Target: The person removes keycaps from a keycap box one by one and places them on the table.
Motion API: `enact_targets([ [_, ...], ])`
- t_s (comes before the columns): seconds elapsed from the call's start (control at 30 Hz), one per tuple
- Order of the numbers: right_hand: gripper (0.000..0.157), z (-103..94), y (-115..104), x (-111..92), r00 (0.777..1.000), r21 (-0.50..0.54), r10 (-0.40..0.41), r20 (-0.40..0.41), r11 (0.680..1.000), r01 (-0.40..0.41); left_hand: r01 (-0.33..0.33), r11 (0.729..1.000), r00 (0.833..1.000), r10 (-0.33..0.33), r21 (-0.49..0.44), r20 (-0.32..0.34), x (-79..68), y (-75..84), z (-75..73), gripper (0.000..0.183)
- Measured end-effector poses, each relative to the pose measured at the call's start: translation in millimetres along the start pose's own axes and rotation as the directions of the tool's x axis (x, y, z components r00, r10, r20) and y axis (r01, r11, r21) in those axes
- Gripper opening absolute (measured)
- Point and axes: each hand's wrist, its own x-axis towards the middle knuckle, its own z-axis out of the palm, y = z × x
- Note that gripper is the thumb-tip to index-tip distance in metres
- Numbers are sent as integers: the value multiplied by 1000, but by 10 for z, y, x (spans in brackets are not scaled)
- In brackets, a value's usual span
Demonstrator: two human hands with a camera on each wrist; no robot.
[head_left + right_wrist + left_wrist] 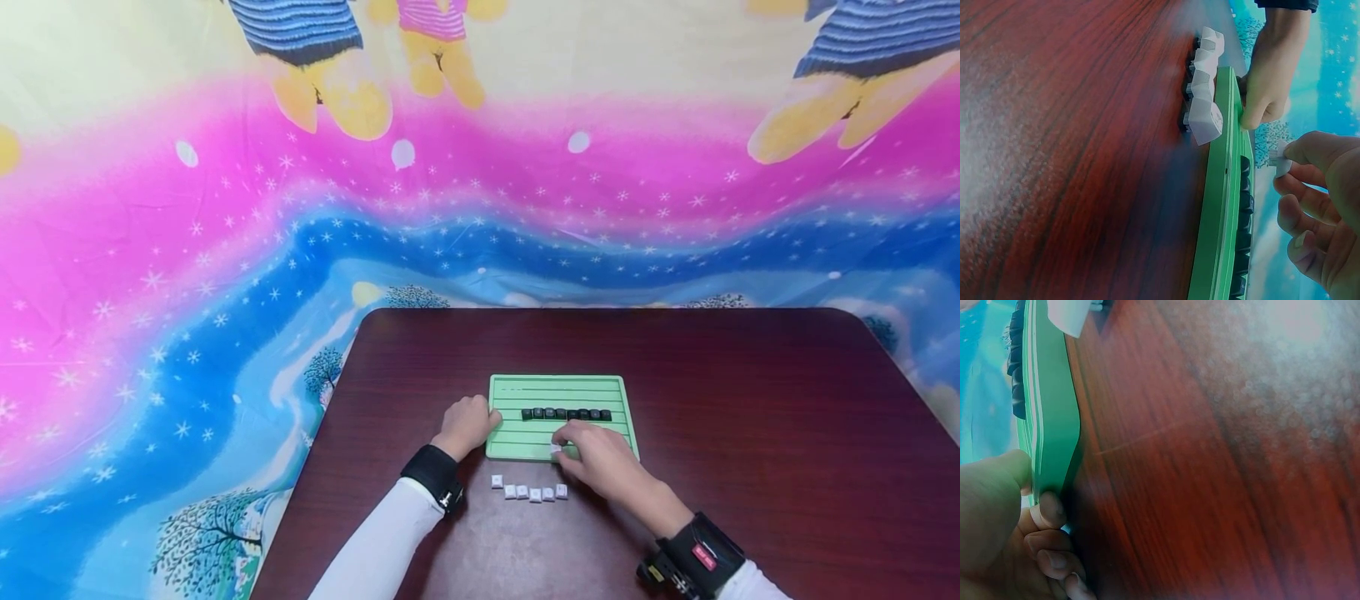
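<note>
A light green ridged tray (517,437) lies on the table. Across its middle runs a row of several black keycaps (561,413). My left hand (467,425) grips the tray's left edge; in the left wrist view the thumb (1015,469) lies over the rim, with the other fingers curled at its side. Between thumb and index finger, my right hand (600,457) pinches a white keycap (1283,160) over the front part of the tray. The remaining right fingers are loosely bent. Several loose white keycaps (535,495) sit in an uneven row before the tray's front edge.
The dark reddish-brown table (750,417) has rounded far corners. Behind and to its left hangs a colourful cloth (480,200) with snowflakes and cartoon figures. Both forearms wear black wrist straps (433,472) with cameras over white sleeves.
</note>
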Motion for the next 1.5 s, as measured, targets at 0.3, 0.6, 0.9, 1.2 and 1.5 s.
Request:
enact_targets([
  [0.3, 15, 5, 34, -35, 999, -1, -23, -29, 1000, 23, -7, 1000, 1000, 7, 8, -7, -4, 0, -3, 44],
  [0.6, 15, 6, 43, -56, 1000, 7, -6, -16, 1000, 6, -22, 1000, 1000, 22, -9, -9, -14, -2, -2, 44],
  [0.9, 15, -16, 48, -78, 999, -19, -20, -28, 1000, 20, -28, 1000, 1000, 27, -11, -15, -14, -9, 6, 44],
  [1.2, 15, -11, 77, -123, 1000, -37, -13, -8, 999, 13, -30, 1000, 999, 29, -1, -34, -10, -8, 10, 43],
  [1.5, 16, -2, 116, -185, 1000, -36, -14, -2, 999, 14, -29, 1000, 999, 29, -12, -24, -9, -12, 11, 44],
])
